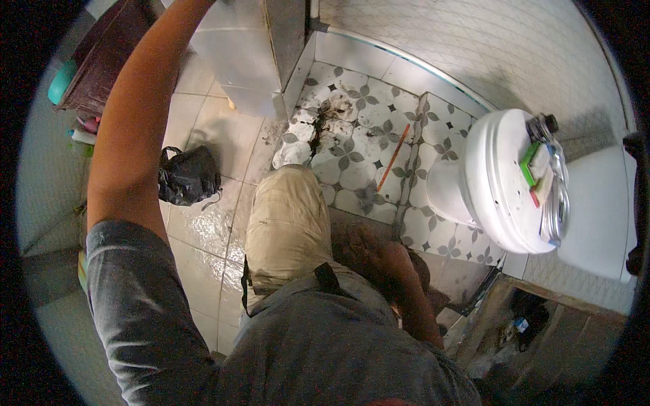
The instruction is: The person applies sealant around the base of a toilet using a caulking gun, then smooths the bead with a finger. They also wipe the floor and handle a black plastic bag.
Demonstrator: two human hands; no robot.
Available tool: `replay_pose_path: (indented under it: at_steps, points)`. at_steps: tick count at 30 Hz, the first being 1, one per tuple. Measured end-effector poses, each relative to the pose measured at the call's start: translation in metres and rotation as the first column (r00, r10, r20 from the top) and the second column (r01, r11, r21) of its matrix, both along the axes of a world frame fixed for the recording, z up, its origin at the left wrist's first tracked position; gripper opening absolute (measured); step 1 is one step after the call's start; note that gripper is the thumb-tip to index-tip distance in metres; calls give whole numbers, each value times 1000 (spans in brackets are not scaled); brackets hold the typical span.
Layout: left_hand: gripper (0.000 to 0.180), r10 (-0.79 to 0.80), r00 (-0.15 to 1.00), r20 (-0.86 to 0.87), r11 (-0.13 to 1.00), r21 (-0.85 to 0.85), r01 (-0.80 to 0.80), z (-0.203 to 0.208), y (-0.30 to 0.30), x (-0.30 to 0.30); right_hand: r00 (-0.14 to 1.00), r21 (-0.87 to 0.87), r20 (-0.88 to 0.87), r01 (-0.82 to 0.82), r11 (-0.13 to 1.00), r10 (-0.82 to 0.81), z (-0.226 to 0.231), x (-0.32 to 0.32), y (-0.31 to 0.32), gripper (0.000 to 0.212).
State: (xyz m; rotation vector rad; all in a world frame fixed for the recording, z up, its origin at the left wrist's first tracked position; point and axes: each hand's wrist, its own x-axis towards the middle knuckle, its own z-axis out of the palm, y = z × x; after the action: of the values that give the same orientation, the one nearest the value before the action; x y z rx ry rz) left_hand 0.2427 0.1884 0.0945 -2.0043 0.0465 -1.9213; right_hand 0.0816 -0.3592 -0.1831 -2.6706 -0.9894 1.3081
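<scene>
My left arm (132, 128) reaches up past the top edge, against the side of a white tiled wall corner (237, 47); the hand itself is out of the picture. My right hand (393, 264) hangs low beside my bent, beige-trousered leg (288, 216), in deep shadow. Its fingers are too dark to make out, and I cannot tell what it touches. Ahead lies a patterned tile floor (365, 139) with dark smears and crumbs of dirt along its left edge. A thin orange stick (394, 159), perhaps a pencil, rests on it.
A white toilet (487, 176) stands on the right, a green-edged pad (529, 162) and other small items on its lid. A black plastic bag (189, 176) sits on the wet beige tiles (203, 230) at left. A dark brown tub (101, 61) is at the far left.
</scene>
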Motion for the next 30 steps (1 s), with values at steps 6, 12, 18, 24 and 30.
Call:
replay_pose_path:
  at_steps: [6,12,18,24,30]
  points:
    - [103,-9,975,-220,984,-177,-31,10,-20,-29,912,120,348,189,975,-219,11,-49,-16,64]
    - [81,-334,830,-446,884,-453,113,-86,-156,-118,748,524,197,466,713,-633,27,-60,-44,60]
    - [113,-974,-214,-80,183,-833,-523,-250,-352,-204,632,386,161,667,637,-758,74,-76,-56,49]
    - [108,-899,-436,-32,247,-859,-447,-298,-420,-218,668,733,-196,586,346,-717,46,-82,-81,30]
    - [66,-830,-558,22,168,-943,-288,-300,-418,-229,526,738,-310,658,148,-792,24,-91,-121,23]
